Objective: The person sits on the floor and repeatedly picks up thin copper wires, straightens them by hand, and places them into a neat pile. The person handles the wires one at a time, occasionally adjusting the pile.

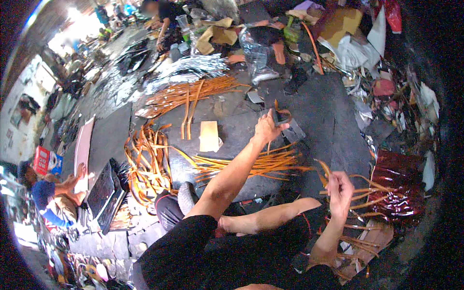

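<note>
My left hand (267, 129) reaches far forward, its fingers closed round a dark, block-like thing (279, 116). An orange-brown strip curls beside that block; I cannot tell whether it passes through it. My right hand (340, 192) is raised at the right with bent fingers, pinching an orange-brown strip (323, 170). A loose bundle of orange-brown strips (241, 166) lies crosswise on the dark work surface (324, 116), under my left forearm. Left of it is a tangled heap of similar strips (150, 164). A pale tan rectangular piece (209, 136) lies beyond the bundle.
Farther off lie more orange-brown strips (193, 94) and a silvery pile (193, 66). At right, strips rest by a shiny dark red sheet (396, 186). Scraps (353, 50) heap up behind. Another person in blue (53, 203) sits at left beside a black folded piece (105, 195).
</note>
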A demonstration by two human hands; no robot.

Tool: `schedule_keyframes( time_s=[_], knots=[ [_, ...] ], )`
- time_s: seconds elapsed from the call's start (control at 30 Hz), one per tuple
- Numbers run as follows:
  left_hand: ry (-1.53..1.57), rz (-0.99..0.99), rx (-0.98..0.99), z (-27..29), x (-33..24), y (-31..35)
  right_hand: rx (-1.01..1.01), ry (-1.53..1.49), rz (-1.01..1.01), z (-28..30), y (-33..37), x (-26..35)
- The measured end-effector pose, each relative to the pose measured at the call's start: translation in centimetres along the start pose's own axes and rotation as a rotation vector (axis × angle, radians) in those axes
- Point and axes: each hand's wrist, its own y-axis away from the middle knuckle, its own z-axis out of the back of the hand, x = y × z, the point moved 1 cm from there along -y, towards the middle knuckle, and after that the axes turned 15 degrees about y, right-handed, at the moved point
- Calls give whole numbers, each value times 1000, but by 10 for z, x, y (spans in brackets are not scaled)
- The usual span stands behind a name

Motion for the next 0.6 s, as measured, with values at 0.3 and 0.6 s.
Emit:
schedule_keyframes(
  time_s=[0.3, 0.6],
  knots=[
    [1038, 85, 182, 99, -119, 161, 261, -319, 48, -83, 12, 68],
    [880, 7, -213, 142, -117, 207, 137, -153, 358, -142, 30, 120]
  ],
)
